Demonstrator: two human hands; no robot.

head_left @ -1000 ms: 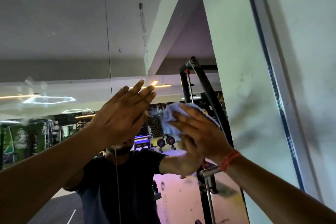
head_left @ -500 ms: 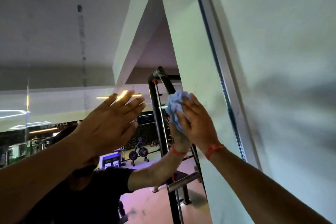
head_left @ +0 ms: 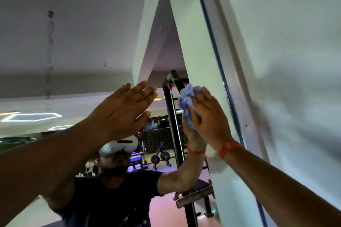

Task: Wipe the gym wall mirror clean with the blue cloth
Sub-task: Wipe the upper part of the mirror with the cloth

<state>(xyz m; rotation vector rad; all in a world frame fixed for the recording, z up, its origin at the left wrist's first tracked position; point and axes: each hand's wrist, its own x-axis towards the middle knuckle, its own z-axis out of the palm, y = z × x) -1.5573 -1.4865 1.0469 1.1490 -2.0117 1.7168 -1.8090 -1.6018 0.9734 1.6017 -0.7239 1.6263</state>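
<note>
The wall mirror [head_left: 83, 46] fills the left and middle of the view and reflects the gym and the person. Its metal frame edge [head_left: 227, 72] runs down the right side. A crumpled blue cloth [head_left: 186, 100] sits against the glass close to that edge. My right hand [head_left: 210, 116] presses the cloth flat onto the mirror with straight fingers; most of the cloth is hidden under the palm. My left hand [head_left: 122, 114] lies flat on the glass to the left of the cloth, fingers straight and together, holding nothing.
A white painted wall [head_left: 286, 61] stands right of the mirror frame. A vertical seam with smudges [head_left: 50, 51] runs down the glass at the left. The reflection shows a black rack [head_left: 171, 116], weights and a pink-lit floor.
My right hand and the cloth have slid right across the glass toward the frame edge. The view has turned right and up; my left hand stays flat on the mirror.
</note>
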